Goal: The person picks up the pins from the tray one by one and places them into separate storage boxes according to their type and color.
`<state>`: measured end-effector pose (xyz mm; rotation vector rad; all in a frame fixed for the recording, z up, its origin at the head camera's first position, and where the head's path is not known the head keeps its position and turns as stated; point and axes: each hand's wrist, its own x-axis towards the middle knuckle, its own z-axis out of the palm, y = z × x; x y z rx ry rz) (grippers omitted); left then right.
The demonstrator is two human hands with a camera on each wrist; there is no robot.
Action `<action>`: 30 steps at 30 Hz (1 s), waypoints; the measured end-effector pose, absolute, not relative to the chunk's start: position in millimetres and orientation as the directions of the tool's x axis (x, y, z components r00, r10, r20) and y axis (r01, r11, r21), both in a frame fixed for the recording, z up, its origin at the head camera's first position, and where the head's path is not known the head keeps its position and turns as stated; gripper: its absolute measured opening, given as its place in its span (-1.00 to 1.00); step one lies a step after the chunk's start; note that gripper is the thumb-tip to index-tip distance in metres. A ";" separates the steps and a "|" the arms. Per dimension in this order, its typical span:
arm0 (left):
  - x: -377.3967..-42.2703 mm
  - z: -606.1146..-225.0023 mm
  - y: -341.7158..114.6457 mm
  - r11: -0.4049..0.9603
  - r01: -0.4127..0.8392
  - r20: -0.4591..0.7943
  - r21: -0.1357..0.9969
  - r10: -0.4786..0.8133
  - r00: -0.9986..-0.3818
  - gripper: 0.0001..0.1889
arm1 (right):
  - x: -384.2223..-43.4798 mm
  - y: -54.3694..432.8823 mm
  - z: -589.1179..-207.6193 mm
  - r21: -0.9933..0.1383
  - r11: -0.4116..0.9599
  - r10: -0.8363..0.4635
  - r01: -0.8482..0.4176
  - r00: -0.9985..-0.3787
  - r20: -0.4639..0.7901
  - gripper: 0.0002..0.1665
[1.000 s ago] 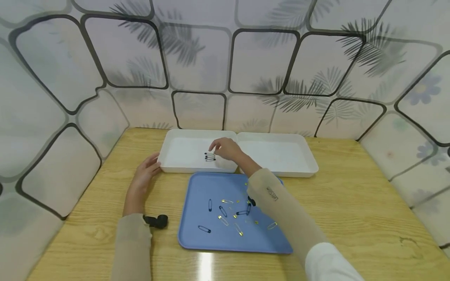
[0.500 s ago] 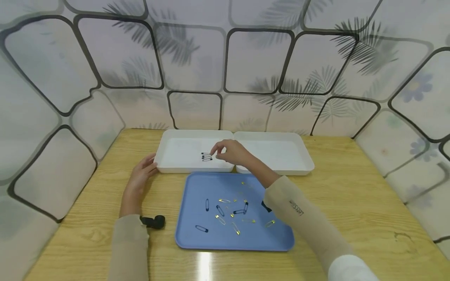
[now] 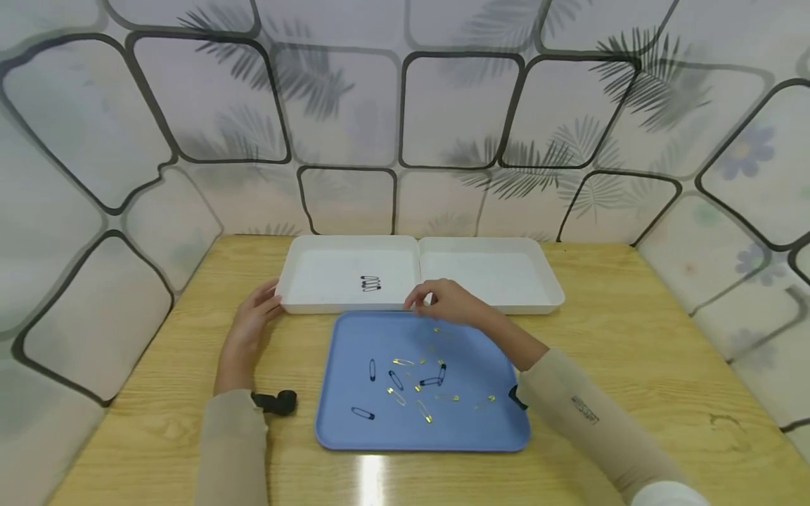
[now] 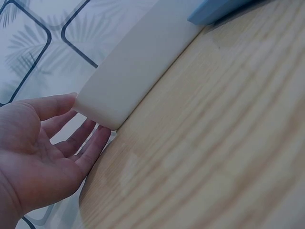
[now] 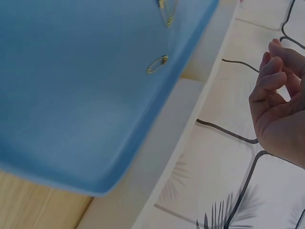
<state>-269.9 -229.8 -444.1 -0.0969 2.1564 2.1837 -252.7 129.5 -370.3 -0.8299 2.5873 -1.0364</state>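
Observation:
My left hand [image 3: 249, 323] touches the left end of the left white tray [image 3: 323, 267]; the left wrist view shows its thumb and fingertips against the tray's corner. Several black safety pins [image 3: 370, 284] lie stacked in a row inside that tray. Over the front edge where the two white trays meet hovers my right hand [image 3: 451, 302], fingers loosely curled with nothing seen between them. Below it, the blue tray [image 3: 348, 334] carries scattered black safety pins [image 3: 363, 413] and gold safety pins [image 3: 424, 412]. Two gold pins show near the blue rim in the right wrist view, one being a closed gold pin [image 5: 157, 64].
The right white tray [image 3: 487, 263] stands beside the left one, both against the patterned wall [image 3: 462, 112]. The blue tray sits directly in front of them on the wooden table [image 3: 633, 379].
My right hand has drawn back from the black safety pins in the left white tray, moving right and toward me. The left hand has stayed at the tray's end.

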 end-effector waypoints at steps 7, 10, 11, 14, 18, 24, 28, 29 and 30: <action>-268.1 -444.6 -230.7 -0.001 -0.084 -0.084 0.996 0.007 -0.996 -0.47 | -239.4 147.2 -382.0 -0.725 0.559 -0.626 -0.403 -0.779 -0.050 -0.83; -268.4 -444.6 -230.4 -0.005 -0.090 -0.090 0.996 0.004 -0.996 -0.47 | -233.7 154.1 -386.2 -0.710 0.569 -0.632 -0.414 -0.773 -0.056 -0.83; -268.5 -444.7 -230.1 -0.006 -0.091 -0.091 0.996 0.002 -0.996 -0.47 | -231.7 156.2 -387.5 -0.711 0.566 -0.637 -0.417 -0.768 -0.057 -0.83; -269.1 -445.1 -229.3 -0.004 -0.096 -0.096 0.995 -0.001 -0.995 -0.47 | -225.9 162.8 -392.3 -0.706 0.563 -0.649 -0.430 -0.759 -0.056 -0.82; -270.0 -445.7 -229.2 -0.003 -0.096 -0.096 0.995 0.001 -0.995 -0.47 | -220.3 170.8 -401.6 -0.697 0.547 -0.671 -0.465 -0.741 -0.033 -0.82; -271.0 -446.3 -230.2 -0.006 -0.098 -0.098 0.995 0.005 -0.995 -0.47 | -212.2 176.6 -412.4 -0.693 0.531 -0.691 -0.487 -0.722 -0.022 -0.81; -270.4 -446.1 -230.3 0.000 -0.102 -0.102 0.995 0.005 -0.995 -0.47 | -209.1 178.1 -420.0 -0.691 0.519 -0.701 -0.503 -0.713 -0.009 -0.81; -270.2 -445.7 -230.5 0.001 -0.100 -0.100 0.995 0.006 -0.995 -0.47 | -208.7 178.2 -421.6 -0.692 0.518 -0.703 -0.503 -0.712 -0.008 -0.81; -270.1 -445.5 -230.5 0.001 -0.099 -0.099 0.995 0.006 -0.995 -0.47 | -208.2 178.2 -423.1 -0.695 0.516 -0.704 -0.501 -0.710 -0.012 -0.81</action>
